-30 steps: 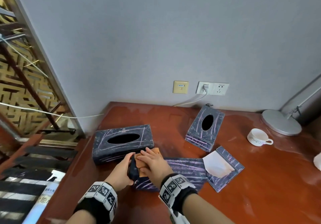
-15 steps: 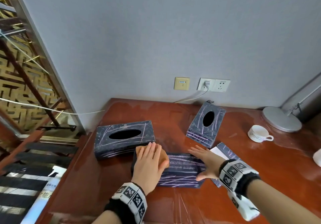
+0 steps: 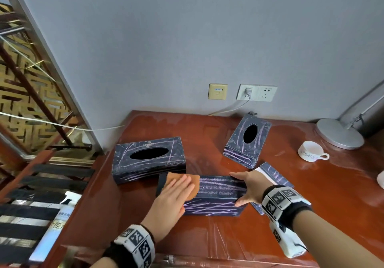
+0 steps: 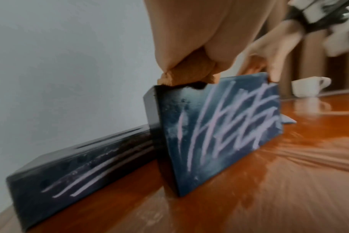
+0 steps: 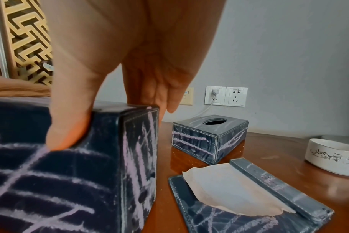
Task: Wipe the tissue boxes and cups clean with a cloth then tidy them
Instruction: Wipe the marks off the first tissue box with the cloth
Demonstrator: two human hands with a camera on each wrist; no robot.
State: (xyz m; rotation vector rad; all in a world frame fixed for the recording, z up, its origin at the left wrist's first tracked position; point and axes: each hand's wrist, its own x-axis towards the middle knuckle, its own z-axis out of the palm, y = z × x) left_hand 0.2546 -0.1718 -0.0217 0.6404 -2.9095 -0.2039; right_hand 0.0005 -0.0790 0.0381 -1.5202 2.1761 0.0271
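Note:
A dark tissue box (image 3: 218,195) scribbled with purple chalk lies in front of me on the red-brown table (image 3: 207,236). My left hand (image 3: 176,190) lies flat on an orange-brown cloth (image 3: 192,181) and presses it onto the box's left top. My right hand (image 3: 246,190) grips the box's right end. Its thumb (image 5: 68,126) is on the near face and its fingers reach over the far side. In the left wrist view the cloth (image 4: 187,72) sits on the box's upper edge (image 4: 219,119). A white cup (image 3: 311,151) stands at the back right.
A long marked tissue box (image 3: 148,157) lies just behind, and a square one (image 3: 247,141) sits near the wall. A flat holder with a tissue (image 5: 249,197) lies right of my right hand. A lamp base (image 3: 340,133) is in the back right corner. A spray bottle (image 3: 52,226) is off the table's left edge.
My right hand left the cloth and moved to the box's right end, which it now grips. My left hand moved from the box's left end onto the cloth.

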